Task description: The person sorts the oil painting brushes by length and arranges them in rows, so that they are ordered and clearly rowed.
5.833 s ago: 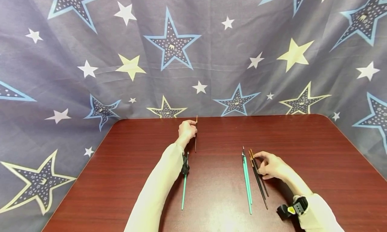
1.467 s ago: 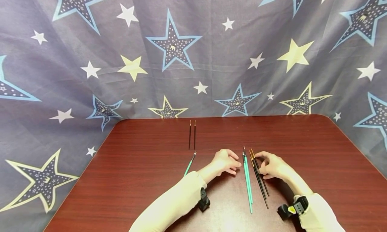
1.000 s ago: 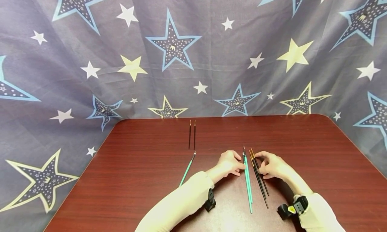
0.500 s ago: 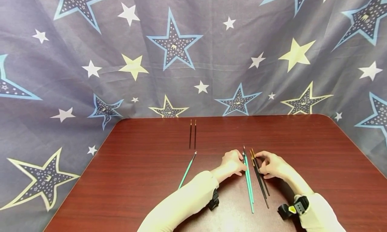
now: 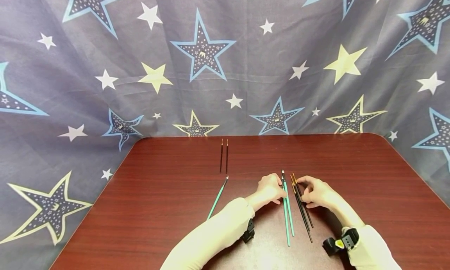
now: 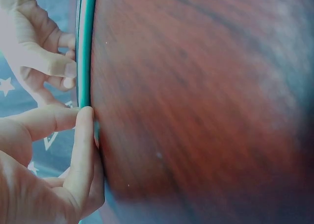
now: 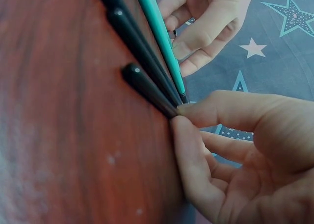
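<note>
One long, thin teal paintbrush (image 5: 286, 223) has swung its near end toward the left edge of the shiny red-brown wood-grained desk (image 5: 158, 192). Its far part is pinched by the left hand (image 5: 270, 188), fingertips together, probably because thin round sticks roll. Right of the desk's middle, the right hand (image 5: 318, 192) pinches a skinny black paintbrush (image 7: 147, 87), perhaps to keep it still.

A makeshift recording corner, it seems from where I stand; whether in a home or an office, I can't tell. Grey-blue cloth (image 5: 246, 72) printed with stars (image 5: 154, 77) hangs like a backdrop around a red-brown table (image 5: 158, 199), where black wrist cameras (image 5: 331, 247) are worn.
</note>
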A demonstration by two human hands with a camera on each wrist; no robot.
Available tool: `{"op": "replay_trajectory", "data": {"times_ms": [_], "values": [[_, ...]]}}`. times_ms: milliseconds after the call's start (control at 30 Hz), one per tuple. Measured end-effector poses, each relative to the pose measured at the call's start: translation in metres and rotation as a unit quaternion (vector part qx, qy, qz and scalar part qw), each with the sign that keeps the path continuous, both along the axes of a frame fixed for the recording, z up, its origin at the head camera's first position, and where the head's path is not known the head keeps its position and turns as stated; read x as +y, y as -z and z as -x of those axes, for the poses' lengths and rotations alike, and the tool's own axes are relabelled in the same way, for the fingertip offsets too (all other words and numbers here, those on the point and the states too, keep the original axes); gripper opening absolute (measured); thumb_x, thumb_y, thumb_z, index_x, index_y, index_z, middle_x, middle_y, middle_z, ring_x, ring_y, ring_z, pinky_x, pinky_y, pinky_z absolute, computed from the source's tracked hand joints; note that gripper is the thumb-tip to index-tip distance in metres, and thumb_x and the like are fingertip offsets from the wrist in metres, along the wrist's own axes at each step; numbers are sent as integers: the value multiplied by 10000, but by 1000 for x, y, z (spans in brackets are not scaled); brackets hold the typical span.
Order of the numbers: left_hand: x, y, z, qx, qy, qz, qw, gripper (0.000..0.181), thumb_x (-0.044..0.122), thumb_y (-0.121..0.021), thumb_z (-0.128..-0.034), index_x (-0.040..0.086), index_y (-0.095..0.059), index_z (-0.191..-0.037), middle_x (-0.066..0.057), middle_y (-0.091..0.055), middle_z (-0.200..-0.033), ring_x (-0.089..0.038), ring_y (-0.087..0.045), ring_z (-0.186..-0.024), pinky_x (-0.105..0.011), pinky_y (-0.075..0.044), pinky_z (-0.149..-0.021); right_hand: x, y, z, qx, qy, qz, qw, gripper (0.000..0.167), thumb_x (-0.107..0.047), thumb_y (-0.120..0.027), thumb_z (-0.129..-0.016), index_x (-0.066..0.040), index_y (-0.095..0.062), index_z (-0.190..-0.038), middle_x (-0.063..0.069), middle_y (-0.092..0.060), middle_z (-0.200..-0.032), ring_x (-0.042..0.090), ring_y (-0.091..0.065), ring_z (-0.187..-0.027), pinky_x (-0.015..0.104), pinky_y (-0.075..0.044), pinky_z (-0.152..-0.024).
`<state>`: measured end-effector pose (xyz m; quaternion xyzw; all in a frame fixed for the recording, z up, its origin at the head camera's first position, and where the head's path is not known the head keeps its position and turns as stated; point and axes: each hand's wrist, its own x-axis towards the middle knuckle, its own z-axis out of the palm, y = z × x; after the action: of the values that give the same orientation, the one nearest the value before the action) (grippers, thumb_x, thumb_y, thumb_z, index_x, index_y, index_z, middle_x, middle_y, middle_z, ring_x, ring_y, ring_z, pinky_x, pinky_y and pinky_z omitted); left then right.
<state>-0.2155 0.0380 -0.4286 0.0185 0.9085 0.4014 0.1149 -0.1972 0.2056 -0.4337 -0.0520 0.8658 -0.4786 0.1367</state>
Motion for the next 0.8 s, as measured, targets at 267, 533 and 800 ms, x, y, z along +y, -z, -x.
{"op": "replay_trajectory", "data": {"times_ms": [267, 533, 800], "values": [[0, 0, 1, 137, 116, 337, 9993, 266, 45, -739, -651, 91, -510, -778, -29, -543, -667, -117, -583, -381, -167, -482, -345, 1, 1, 1, 5, -63, 70, 10000, 524, 63, -535, -700, 31, -464, -1218, 84, -533, -694, 176, -629, -666, 325, -580, -534], [0, -1, 2, 174, 182, 580, 9980, 284, 78, -762, -653, 103, -518, -795, -38, -567, -698, -102, -579, -379, -155, -468, -341, 1, 2, 1, 3, -80, 134, 9999, 529, 64, -547, -701, 33, -460, -1221, 79, -531, -685, 171, -622, -656, 328, -580, -535], [0, -2, 2, 208, 146, 505, 9984, 281, 55, -751, -646, 103, -511, -783, -34, -566, -675, -108, -581, -381, -161, -473, -339, 1, 1, 1, 10, -65, 134, 9999, 527, 67, -531, -700, 31, -461, -1221, 86, -540, -691, 182, -631, -673, 329, -581, -536]]}}
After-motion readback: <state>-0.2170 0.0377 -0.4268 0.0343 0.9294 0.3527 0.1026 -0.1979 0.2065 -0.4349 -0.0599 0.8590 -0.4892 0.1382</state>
